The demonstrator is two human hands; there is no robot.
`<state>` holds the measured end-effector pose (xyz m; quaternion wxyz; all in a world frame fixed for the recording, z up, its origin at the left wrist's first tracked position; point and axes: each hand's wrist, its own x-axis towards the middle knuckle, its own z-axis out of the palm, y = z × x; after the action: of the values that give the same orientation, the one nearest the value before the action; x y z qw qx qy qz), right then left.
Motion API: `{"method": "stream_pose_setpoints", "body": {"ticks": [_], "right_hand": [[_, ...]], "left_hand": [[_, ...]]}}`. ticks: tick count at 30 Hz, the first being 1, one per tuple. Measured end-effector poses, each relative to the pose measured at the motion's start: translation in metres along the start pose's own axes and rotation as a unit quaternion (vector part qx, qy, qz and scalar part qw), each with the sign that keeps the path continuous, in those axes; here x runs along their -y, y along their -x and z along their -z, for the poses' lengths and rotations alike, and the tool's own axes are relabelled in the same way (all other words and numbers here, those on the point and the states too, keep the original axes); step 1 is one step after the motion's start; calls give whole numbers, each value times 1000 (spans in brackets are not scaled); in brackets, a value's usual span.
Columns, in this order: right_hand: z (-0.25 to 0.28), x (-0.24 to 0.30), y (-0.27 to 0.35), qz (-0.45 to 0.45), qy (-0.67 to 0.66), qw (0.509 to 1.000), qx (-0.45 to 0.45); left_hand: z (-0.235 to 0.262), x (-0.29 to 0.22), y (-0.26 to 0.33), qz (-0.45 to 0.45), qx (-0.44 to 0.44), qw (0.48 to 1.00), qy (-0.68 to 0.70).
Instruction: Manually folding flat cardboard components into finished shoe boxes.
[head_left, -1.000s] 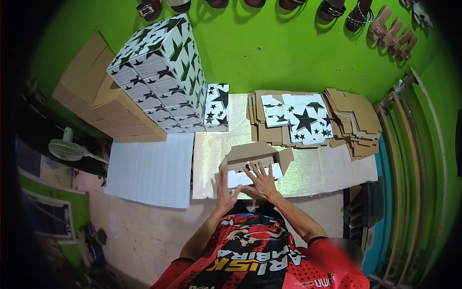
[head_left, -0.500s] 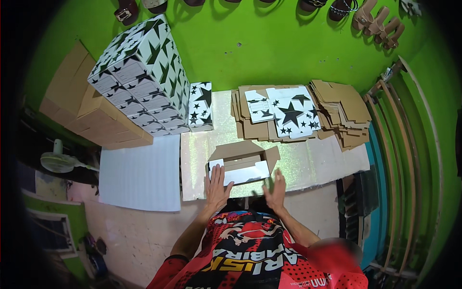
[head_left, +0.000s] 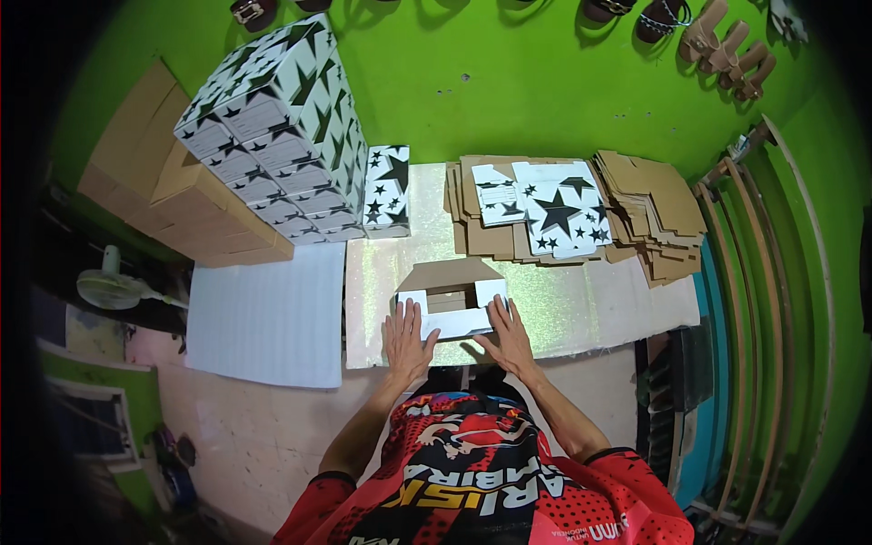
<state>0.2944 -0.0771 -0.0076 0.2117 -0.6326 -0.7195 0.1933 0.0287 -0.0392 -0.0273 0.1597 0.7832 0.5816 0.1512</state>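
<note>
A partly folded cardboard box (head_left: 457, 324) lies on the shiny pale table in front of me, white outside and brown inside. Its back flap stands up, its two side flaps are folded inward, and the middle is uncovered. My left hand (head_left: 405, 343) rests against the box's left front corner, fingers stretched and pointing away from me. At the right front corner, my right hand (head_left: 509, 341) lies with its fingers extended along the side and its thumb spread toward the front edge. Neither hand is wrapped around anything.
Behind the box lies a pile of flat cardboard blanks (head_left: 649, 209), with a star-printed blank (head_left: 556, 211) on top. Finished star-printed boxes (head_left: 300, 118) are stacked high at the left, beside plain brown cartons (head_left: 204, 213). A white foam sheet (head_left: 263, 318) covers the left surface. Sandals (head_left: 727, 50) hang on the green wall.
My right hand has moved in from beside the box onto its right corner. The right side flap, sticking outward before, is now folded inward. My left hand stays at the left corner.
</note>
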Motion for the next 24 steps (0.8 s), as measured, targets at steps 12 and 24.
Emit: {"method": "stream_pose_setpoints", "body": {"ticks": [12, 24], "right_hand": [[-7, 11, 4, 12, 87, 995, -39], [-2, 6, 3, 20, 59, 998, -21]], "left_hand": [[11, 12, -9, -23, 58, 996, -64], [28, 22, -16, -31, 163, 986, 16]]}}
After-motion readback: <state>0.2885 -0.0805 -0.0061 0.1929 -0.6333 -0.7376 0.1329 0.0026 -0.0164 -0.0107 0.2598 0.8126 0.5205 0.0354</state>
